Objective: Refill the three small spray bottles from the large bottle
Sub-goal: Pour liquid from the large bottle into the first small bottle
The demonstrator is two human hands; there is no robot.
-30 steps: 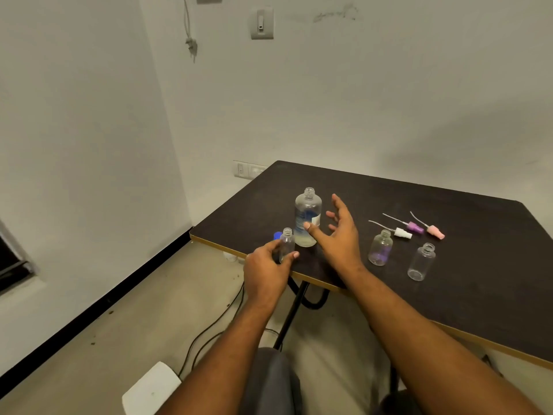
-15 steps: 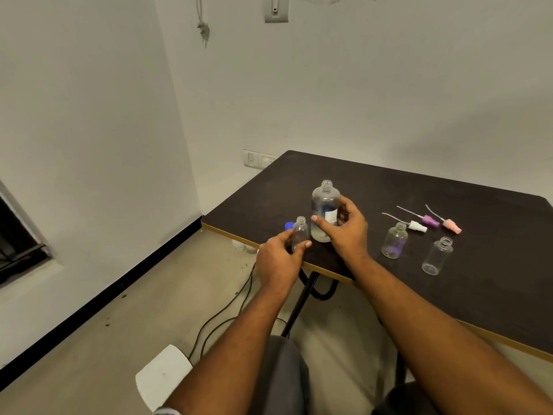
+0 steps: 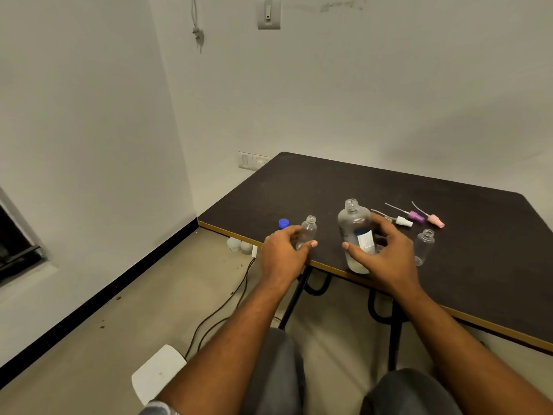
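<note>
My right hand grips the large clear bottle, uncapped, lifted and held near the table's front edge with a little liquid at its bottom. My left hand holds a small open clear bottle upright at the edge of the dark table. A second small bottle stands open to the right of my right hand. A third small bottle is mostly hidden behind my right hand. Three spray tops lie behind: white, purple, pink.
A blue cap lies on the table left of the held small bottle. Cables run across the floor under the table, and a white object sits on the floor near my left forearm. Walls close in at the left and back.
My right hand closed round the large bottle and lifted it toward me and to the right. My left hand kept its hold on the small bottle.
</note>
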